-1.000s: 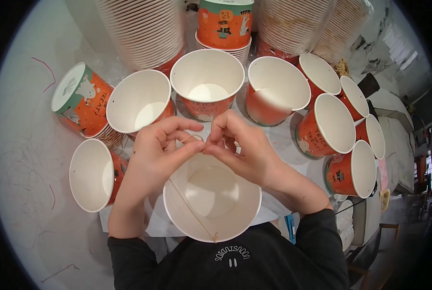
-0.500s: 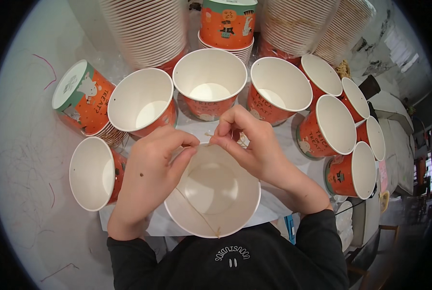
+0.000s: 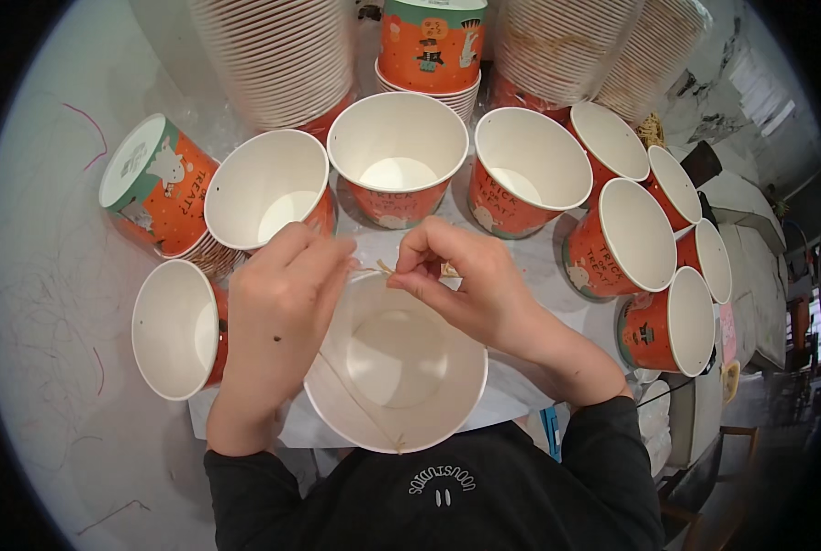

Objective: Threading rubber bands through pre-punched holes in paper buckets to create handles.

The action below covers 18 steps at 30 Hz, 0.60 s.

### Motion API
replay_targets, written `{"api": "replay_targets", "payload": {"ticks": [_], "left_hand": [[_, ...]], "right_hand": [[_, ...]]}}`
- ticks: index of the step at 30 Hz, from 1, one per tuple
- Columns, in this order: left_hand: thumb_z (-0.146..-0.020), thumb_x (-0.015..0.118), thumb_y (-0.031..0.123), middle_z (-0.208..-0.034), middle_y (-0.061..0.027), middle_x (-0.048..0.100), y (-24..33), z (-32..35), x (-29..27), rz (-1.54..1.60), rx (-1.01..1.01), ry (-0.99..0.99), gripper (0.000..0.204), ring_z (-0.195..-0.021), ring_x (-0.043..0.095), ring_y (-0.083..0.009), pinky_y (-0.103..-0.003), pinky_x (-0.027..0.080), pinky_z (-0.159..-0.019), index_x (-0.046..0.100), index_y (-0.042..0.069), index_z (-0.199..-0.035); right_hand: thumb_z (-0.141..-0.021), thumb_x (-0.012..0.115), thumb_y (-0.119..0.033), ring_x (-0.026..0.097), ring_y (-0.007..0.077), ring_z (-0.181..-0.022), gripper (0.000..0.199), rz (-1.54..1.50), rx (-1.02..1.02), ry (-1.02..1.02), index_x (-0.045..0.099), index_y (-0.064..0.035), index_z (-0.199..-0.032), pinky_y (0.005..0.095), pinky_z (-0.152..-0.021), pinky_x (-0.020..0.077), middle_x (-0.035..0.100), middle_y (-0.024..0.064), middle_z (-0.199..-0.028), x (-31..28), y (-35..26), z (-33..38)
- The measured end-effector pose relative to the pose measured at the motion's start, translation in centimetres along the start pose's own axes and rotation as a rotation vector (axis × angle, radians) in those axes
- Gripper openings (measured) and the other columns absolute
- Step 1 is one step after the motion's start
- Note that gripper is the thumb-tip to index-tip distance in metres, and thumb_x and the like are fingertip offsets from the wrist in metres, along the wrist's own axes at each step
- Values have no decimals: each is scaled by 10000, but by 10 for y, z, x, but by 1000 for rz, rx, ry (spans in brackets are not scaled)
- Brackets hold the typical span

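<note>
A white-lined paper tub (image 3: 452,372) stands upright just in front of my body. Tan twine (image 3: 360,397) runs across its mouth from a knot at the near rim up toward my left hand (image 3: 282,298). That hand is closed, its fingertips pinching a thin strand above the far rim; the tips partly hide each other. Beside it, my right hand (image 3: 479,285) pinches the frayed twine end between thumb and forefinger at the far rim. The two hands are a small gap apart, with a strand showing between them.
Orange and green printed tubs, such as this upright one (image 3: 397,151), curve around the work area. An upturned tub (image 3: 158,179) lies tilted at the left. Tall nested stacks (image 3: 273,55) stand behind. White paper (image 3: 521,390) lies under the work. Loose red thread (image 3: 98,367) is on the left.
My left hand has turned, its fingertips rising and moving slightly left. The right hand has moved slightly left and down. The tub has shifted a little left.
</note>
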<state>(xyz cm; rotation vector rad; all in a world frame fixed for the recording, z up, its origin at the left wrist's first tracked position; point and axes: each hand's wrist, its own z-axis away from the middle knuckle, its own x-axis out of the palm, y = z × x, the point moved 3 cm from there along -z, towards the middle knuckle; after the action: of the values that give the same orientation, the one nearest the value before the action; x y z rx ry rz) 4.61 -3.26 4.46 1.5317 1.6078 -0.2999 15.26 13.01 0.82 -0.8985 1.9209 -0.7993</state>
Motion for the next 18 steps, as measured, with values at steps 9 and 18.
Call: {"api": "replay_targets", "payload": {"ticks": [9,18], "left_hand": [[-790,767,18,-877,-97,691,7,-7,2,281,-30,-148,167,-768,694,-295,-367,541,-670,737,16,-954],[-780,724,20,-784,-107,706,-4,-5,5,339,-230,-401,144,-625,630,-207,-321,485,-584,731,-3,-922]], "right_hand": [[-860,742,4,634,188,-727,172,15,-28,-18,594,-27,-942,308,-644,507,641,65,-819,0,-1,0],[-822,752,-33,649,279,-796,184,43,-138,-80,606,-57,-932,384,-678,511,635,83,-853,1,-6,-1]]}}
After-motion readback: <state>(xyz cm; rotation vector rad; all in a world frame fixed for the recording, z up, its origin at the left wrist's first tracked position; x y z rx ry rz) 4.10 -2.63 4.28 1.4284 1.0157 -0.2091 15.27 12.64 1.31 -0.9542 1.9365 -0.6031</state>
